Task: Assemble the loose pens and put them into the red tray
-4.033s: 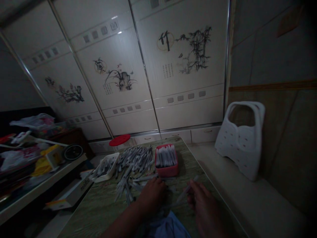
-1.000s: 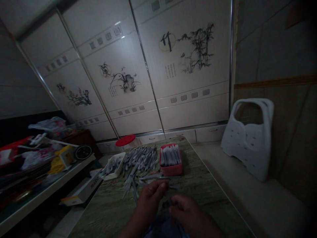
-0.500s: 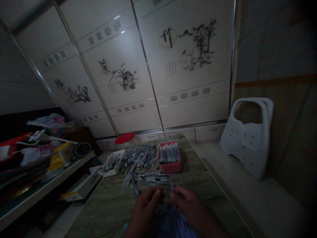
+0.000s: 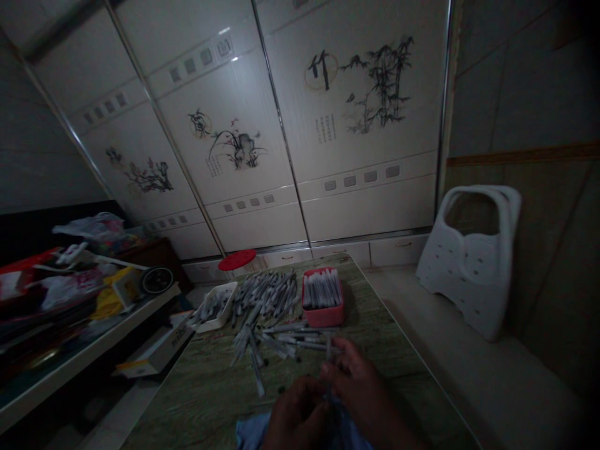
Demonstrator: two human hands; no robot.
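Note:
My right hand (image 4: pixel 360 381) is closed on a slim, clear-barrelled pen (image 4: pixel 329 347), which stands nearly upright with its top above the fingers. Just left of it and lower, my left hand (image 4: pixel 297 412) has its fingers curled together near the pen's lower end; what they pinch, if anything, is hidden. Beneath both hands lies a blue cloth (image 4: pixel 253 430) at the near side of the table. Beyond the hands is a loose heap of similar pens (image 4: pixel 267 295), some scattered toward me. A pink basket (image 4: pixel 324 317) holds pens packed upright.
A white tray (image 4: pixel 219 322) with more pens sits left of the heap on the green table (image 4: pixel 187 387). A red stool (image 4: pixel 237 259) is behind the table. Left stands a cluttered bench (image 4: pixel 94 340); a white folded plastic seat (image 4: pixel 469 256) leans at right.
My left hand has moved right and toward me, closer to the right hand. The right hand has risen slightly, still with the pen. More of the scattered pens and blue cloth show.

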